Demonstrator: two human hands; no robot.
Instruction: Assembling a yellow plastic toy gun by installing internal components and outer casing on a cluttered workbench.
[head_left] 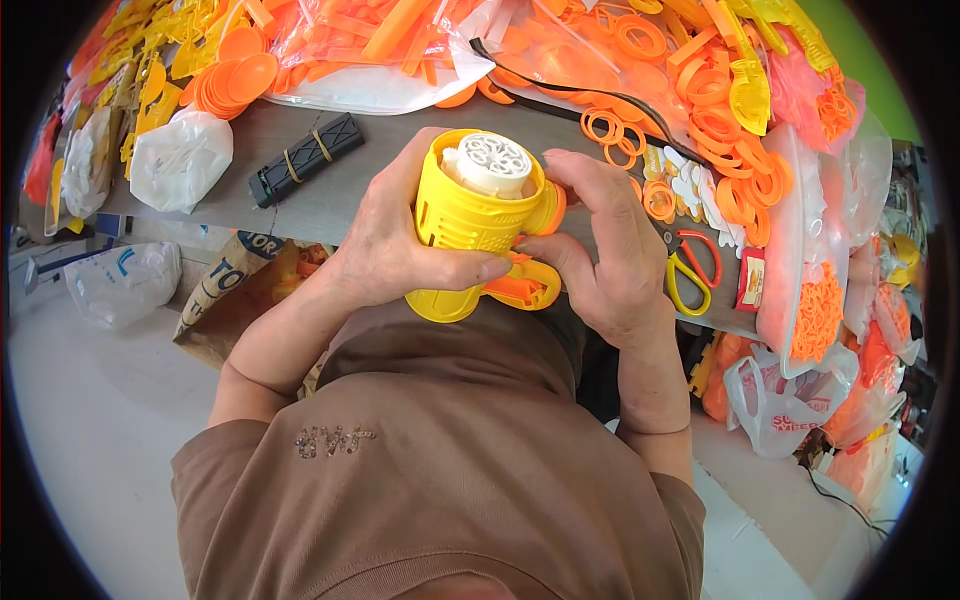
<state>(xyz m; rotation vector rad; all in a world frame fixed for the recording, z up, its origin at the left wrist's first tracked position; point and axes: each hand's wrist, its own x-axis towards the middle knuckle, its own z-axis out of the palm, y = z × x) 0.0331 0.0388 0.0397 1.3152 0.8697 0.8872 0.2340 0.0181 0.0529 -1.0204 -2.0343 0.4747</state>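
My left hand (385, 235) is wrapped round a yellow plastic cylinder-shaped housing (465, 220), held tilted above the table's near edge. A white round insert with a cut-out pattern (495, 163) sits in its top opening. At the housing's right side is a rounded orange piece (549, 208); the bent fingers and thumb of my right hand (620, 250) close about it. Below, next to the housing, an orange loop-shaped part (530, 288) shows; how it joins the housing is hidden.
On the grey table (390, 125) lies a black bar with rubber bands (305, 160). Scissors with red and yellow handles (690, 270), orange rings (615, 135) and white pieces (700, 195) lie to the right. Bags of orange parts (380, 40) fill the back. A paper bag (225, 290) stands below left.
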